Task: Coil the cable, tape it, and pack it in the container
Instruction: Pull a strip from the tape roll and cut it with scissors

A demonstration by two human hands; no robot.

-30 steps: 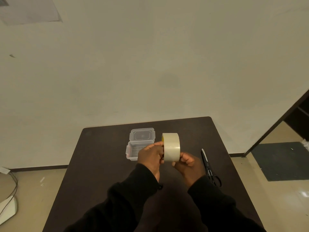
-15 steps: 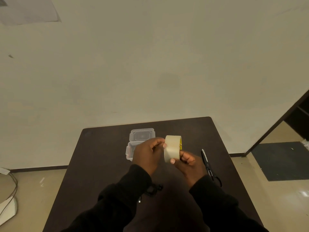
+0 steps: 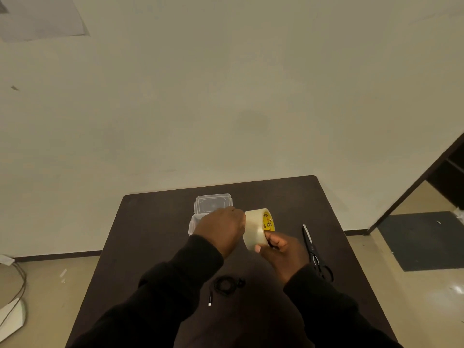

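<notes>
Tape roll (image 3: 256, 229) held above the desk (image 3: 155, 222) in both hands, its hole facing right and up, yellow core label showing. Right hand (image 3: 282, 252) — grip closed on the roll from below, thumb on the near rim, fingers under and partly into the core. Left hand (image 3: 222, 229) — fingertips pinched at the roll's upper left face, apparently working at the tape's free end; whether a tab is actually lifted cannot be told, fingers hide it. Cable (image 3: 224, 285) lies on the desk near the person's edge, below and between the two forearms: a small dark coil w/ one plug end (image 3: 210, 302) trailing toward the viewer, so coiling looks done, taping not yet. Relation that matters: coil sits directly under the wrists, toward the body from the roll; the left hand looks a little nearer, so the strip, once pulled, must come down and back to it. Scissors (image 3: 312, 249) lie to the right, long axis running front to back, handles nearer the body, close to the right hand for the cut. Container (image 3: 194, 223) — clear plastic, open, behind the left hand, lid (image 3: 213, 203) on its far side; visible part shows nothing inside, the rest is hidden.
</notes>
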